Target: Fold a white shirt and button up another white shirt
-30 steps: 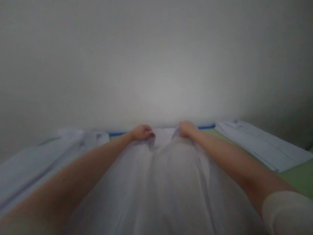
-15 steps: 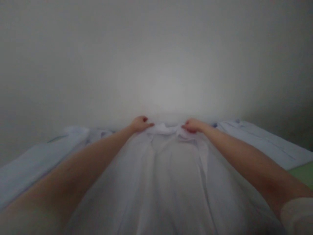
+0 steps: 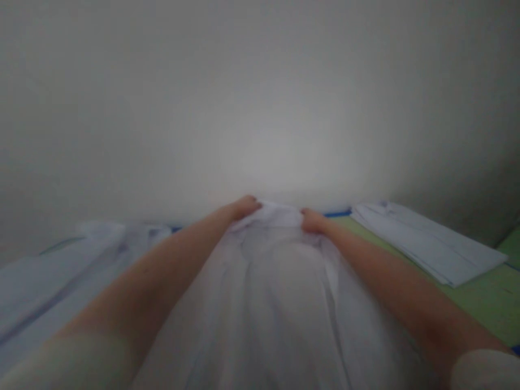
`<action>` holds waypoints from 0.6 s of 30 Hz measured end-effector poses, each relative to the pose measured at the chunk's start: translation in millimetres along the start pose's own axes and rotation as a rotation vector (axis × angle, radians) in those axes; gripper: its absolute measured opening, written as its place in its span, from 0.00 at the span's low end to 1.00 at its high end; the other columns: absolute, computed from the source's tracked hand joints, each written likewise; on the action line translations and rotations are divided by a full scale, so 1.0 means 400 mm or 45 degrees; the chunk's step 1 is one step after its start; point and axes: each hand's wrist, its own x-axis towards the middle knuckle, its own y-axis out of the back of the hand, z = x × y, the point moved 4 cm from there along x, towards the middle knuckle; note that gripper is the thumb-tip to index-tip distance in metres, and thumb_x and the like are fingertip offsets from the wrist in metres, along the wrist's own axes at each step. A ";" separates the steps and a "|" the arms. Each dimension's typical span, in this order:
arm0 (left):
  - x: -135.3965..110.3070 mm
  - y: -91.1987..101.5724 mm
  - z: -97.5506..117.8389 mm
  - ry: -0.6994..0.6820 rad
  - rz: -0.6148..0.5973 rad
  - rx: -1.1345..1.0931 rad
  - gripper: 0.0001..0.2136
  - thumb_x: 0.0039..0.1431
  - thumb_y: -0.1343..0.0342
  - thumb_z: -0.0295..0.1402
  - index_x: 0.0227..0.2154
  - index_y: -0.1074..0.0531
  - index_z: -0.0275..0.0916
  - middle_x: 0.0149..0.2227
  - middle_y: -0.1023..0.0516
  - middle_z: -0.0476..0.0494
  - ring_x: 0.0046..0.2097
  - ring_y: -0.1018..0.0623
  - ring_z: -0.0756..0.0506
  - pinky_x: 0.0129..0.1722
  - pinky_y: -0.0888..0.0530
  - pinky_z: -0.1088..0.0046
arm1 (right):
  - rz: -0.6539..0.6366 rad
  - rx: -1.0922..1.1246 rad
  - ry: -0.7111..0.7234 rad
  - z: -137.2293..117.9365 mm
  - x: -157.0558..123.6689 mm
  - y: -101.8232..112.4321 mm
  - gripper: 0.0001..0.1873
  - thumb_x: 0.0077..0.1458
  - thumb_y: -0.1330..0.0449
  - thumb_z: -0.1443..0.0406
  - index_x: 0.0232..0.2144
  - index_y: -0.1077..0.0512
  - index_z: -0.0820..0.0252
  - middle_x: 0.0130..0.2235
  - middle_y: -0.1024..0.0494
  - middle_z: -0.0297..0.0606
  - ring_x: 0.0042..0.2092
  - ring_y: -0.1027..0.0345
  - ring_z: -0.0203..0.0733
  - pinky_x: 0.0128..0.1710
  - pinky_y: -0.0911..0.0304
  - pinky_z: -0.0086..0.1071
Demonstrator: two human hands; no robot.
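A pale white garment [image 3: 280, 292] lies spread in front of me, stretching away to the wall. Both arms reach out over it. My left hand [image 3: 246, 207] is closed on the garment's far edge, left of its middle. My right hand [image 3: 312, 221] is closed on the same edge a little to the right. The cloth bunches up between the two hands. The picture is dim and soft, so the fingers show only in part.
A folded stack of pale cloth [image 3: 426, 241] lies at the right on a green surface [image 3: 495, 295] with a blue edge [image 3: 337, 213]. More crumpled pale cloth [image 3: 60, 271] lies at the left. A plain wall [image 3: 260, 108] rises right behind.
The hands have drawn closer together on the garment's far edge, bunching it. The view has shifted, so the folded stack and green surface at the right show again.
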 end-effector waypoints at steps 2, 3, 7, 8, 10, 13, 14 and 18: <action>0.002 0.009 -0.039 0.090 0.017 0.000 0.15 0.54 0.51 0.38 0.37 0.25 0.34 0.34 0.23 0.33 0.39 0.25 0.41 0.41 0.32 0.67 | -0.022 -0.003 -0.014 0.032 0.003 0.011 0.23 0.45 0.43 0.69 0.47 0.32 0.66 0.45 0.27 0.51 0.45 0.31 0.46 0.39 0.37 0.30; -0.003 0.010 -0.053 0.129 0.031 0.002 0.15 0.54 0.51 0.38 0.37 0.25 0.33 0.34 0.23 0.32 0.39 0.25 0.41 0.41 0.32 0.66 | -0.037 -0.006 -0.023 0.046 0.004 0.015 0.23 0.45 0.43 0.70 0.47 0.32 0.66 0.45 0.26 0.51 0.44 0.31 0.46 0.39 0.37 0.30; -0.051 -0.002 -0.054 0.064 0.122 0.005 0.19 0.53 0.51 0.45 0.41 0.27 0.37 0.43 0.26 0.35 0.45 0.28 0.42 0.46 0.34 0.67 | -0.126 -0.012 -0.024 0.075 0.001 0.016 0.26 0.40 0.38 0.67 0.46 0.31 0.62 0.42 0.25 0.45 0.40 0.29 0.44 0.33 0.36 0.29; -0.064 -0.010 -0.042 -0.045 0.119 0.014 0.21 0.50 0.49 0.47 0.42 0.28 0.39 0.45 0.27 0.36 0.47 0.29 0.42 0.48 0.35 0.68 | -0.149 -0.016 -0.015 0.076 0.000 0.015 0.28 0.38 0.36 0.65 0.46 0.31 0.60 0.42 0.24 0.43 0.38 0.29 0.43 0.32 0.36 0.29; -0.083 -0.026 -0.021 -0.211 0.066 0.054 0.24 0.43 0.42 0.47 0.43 0.28 0.41 0.47 0.28 0.39 0.50 0.31 0.41 0.51 0.37 0.68 | -0.183 -0.039 -0.001 0.076 0.000 0.013 0.32 0.33 0.33 0.63 0.45 0.31 0.59 0.41 0.24 0.40 0.37 0.29 0.43 0.31 0.36 0.29; -0.079 -0.027 -0.038 -0.026 0.033 0.126 0.18 0.45 0.43 0.44 0.39 0.27 0.42 0.43 0.26 0.40 0.47 0.29 0.41 0.48 0.36 0.68 | -0.150 -0.113 -0.014 0.081 0.000 0.026 0.32 0.30 0.32 0.67 0.44 0.30 0.61 0.40 0.24 0.43 0.39 0.29 0.46 0.36 0.36 0.31; -0.072 -0.018 -0.053 0.074 0.059 0.143 0.16 0.48 0.46 0.44 0.38 0.27 0.41 0.42 0.26 0.39 0.46 0.29 0.41 0.47 0.35 0.68 | -0.103 -0.141 -0.027 0.087 -0.002 0.036 0.31 0.32 0.33 0.68 0.45 0.31 0.62 0.42 0.25 0.46 0.41 0.30 0.47 0.38 0.36 0.32; -0.054 0.040 -0.128 0.346 0.196 0.173 0.26 0.47 0.48 0.51 0.42 0.29 0.36 0.44 0.27 0.33 0.45 0.29 0.39 0.45 0.33 0.67 | 0.163 -0.224 -0.108 0.133 -0.024 0.089 0.30 0.47 0.41 0.61 0.53 0.39 0.66 0.50 0.32 0.56 0.51 0.36 0.52 0.46 0.40 0.39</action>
